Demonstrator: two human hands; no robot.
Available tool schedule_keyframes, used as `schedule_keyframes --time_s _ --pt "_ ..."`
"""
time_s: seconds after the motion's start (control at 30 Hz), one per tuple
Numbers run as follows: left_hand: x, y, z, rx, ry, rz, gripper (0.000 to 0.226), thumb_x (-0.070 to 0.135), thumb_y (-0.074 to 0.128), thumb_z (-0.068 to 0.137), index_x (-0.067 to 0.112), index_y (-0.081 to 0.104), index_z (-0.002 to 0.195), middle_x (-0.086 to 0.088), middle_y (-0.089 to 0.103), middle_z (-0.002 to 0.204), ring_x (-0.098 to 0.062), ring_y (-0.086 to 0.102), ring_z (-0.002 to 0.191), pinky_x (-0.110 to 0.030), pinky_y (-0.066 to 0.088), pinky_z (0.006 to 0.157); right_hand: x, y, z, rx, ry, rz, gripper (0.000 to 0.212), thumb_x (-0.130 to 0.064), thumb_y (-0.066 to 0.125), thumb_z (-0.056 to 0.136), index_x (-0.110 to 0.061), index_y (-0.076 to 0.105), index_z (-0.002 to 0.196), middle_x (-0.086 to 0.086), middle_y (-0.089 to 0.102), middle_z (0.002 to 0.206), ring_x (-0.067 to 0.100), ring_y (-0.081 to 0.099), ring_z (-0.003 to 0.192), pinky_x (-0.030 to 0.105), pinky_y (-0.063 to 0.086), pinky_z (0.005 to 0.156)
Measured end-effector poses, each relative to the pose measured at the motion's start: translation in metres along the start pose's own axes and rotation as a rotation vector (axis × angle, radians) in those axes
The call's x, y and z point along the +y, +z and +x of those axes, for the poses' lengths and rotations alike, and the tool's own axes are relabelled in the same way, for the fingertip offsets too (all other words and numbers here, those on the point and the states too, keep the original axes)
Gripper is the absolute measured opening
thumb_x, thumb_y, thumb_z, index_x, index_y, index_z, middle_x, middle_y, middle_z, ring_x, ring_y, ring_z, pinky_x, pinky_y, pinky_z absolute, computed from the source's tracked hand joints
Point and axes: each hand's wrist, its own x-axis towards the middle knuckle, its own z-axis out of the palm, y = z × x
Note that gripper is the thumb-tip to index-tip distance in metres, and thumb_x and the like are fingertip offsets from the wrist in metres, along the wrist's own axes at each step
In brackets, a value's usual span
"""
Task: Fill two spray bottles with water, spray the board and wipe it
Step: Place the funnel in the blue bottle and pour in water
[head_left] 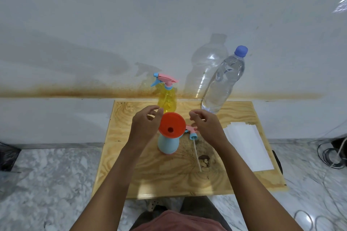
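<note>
both hands, left and right, hover loosely open, grasping nothing, either side of the orange funnel seated in the blue spray bottle mid-board; yellow spray bottle and water bottle stand at the far edge.

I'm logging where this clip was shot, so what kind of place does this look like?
Probably an indoor room at home, used as a makeshift work spot: a low plywood board stands on a marble floor against a white wall with a rusty stain; cables lie at right.

One head-worn camera looks forward and down, close over the wooden board against a wall.
</note>
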Motion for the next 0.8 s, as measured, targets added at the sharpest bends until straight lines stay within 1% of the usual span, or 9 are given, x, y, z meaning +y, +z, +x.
schedule_keyframes --time_s 0.1,0.17,0.23,0.33,0.4,0.47,0.6,0.73,0.8 --pt "0.032 0.005 0.012 0.010 0.116 0.023 0.028 0.033 0.062 0.096 0.017 0.069 0.117 0.006 0.065 0.095 0.000 0.059 0.081 -0.019 0.052 0.070 -0.010 -0.029 0.006 0.212 -0.041 0.015 0.021 -0.036 0.059 0.097 -0.025 0.068 0.113 -0.010 0.070 0.099 0.008 0.066 0.090 0.024 0.050 0.076" --pt "0.058 0.021 0.021 -0.037 0.216 0.001 0.027 0.031 0.064 0.094 0.018 0.069 0.117 0.004 0.067 0.096 -0.007 0.061 0.085 -0.026 0.055 0.076 -0.018 -0.054 0.010 0.352 -0.080 0.053 0.017 -0.035 0.060 0.096 -0.031 0.066 0.111 -0.015 0.067 0.098 0.002 0.063 0.092 0.021 0.048 0.077" --pt "0.081 0.046 0.031 -0.114 0.272 -0.038 0.033 0.028 0.069 0.091 0.019 0.065 0.122 0.001 0.065 0.100 -0.014 0.061 0.090 -0.032 0.056 0.082 -0.023 -0.076 0.022 0.459 -0.125 0.060 0.022 -0.035 0.062 0.095 -0.030 0.064 0.116 -0.012 0.066 0.103 0.005 0.062 0.097 0.025 0.051 0.083" --pt "0.108 0.097 0.048 -0.280 0.261 -0.030 0.069 0.034 0.077 0.083 0.021 0.046 0.144 0.002 0.054 0.122 -0.011 0.053 0.107 -0.028 0.047 0.095 -0.031 -0.108 0.049 0.513 -0.125 0.016 0.043 -0.042 0.063 0.094 -0.029 0.053 0.133 -0.011 0.059 0.122 0.006 0.058 0.109 0.029 0.050 0.090" --pt "0.118 0.132 0.060 -0.362 0.227 -0.018 0.096 0.046 0.080 0.074 0.022 0.030 0.153 -0.001 0.045 0.142 -0.016 0.046 0.128 -0.035 0.042 0.108 -0.038 -0.125 0.068 0.491 -0.119 0.003 0.055 -0.049 0.063 0.092 -0.029 0.046 0.141 -0.011 0.053 0.134 0.004 0.053 0.117 0.028 0.046 0.095" --pt "0.124 0.164 0.071 -0.356 0.185 -0.005 0.110 0.053 0.083 0.067 0.023 0.024 0.154 -0.003 0.040 0.151 -0.021 0.041 0.137 -0.043 0.040 0.112 -0.044 -0.138 0.085 0.440 -0.124 0.000 0.059 -0.052 0.064 0.090 -0.031 0.044 0.142 -0.012 0.052 0.138 0.004 0.051 0.120 0.028 0.044 0.098" --pt "0.122 0.205 0.088 -0.191 0.199 -0.074 0.098 0.060 0.086 0.058 0.027 0.040 0.138 0.003 0.059 0.127 -0.019 0.061 0.115 -0.044 0.054 0.094 -0.045 -0.150 0.113 0.371 -0.192 -0.030 0.049 -0.044 0.071 0.087 -0.029 0.057 0.131 -0.012 0.064 0.121 0.004 0.059 0.109 0.028 0.049 0.094" --pt "0.112 0.217 0.090 -0.146 0.158 -0.170 0.082 0.045 0.090 0.063 0.034 0.042 0.129 0.009 0.063 0.115 -0.009 0.065 0.101 -0.032 0.057 0.085 -0.036 -0.154 0.131 0.354 -0.327 -0.078 0.038 -0.046 0.074 0.084 -0.025 0.066 0.116 -0.013 0.070 0.110 0.005 0.063 0.099 0.029 0.054 0.088" --pt "0.109 0.221 0.089 -0.118 0.154 -0.173 0.080 0.044 0.089 0.064 0.030 0.045 0.129 0.011 0.065 0.110 -0.008 0.067 0.097 -0.027 0.056 0.081 -0.034 -0.157 0.135 0.331 -0.351 -0.078 0.039 -0.048 0.073 0.085 -0.024 0.067 0.115 -0.013 0.070 0.110 0.005 0.064 0.099 0.029 0.055 0.089"
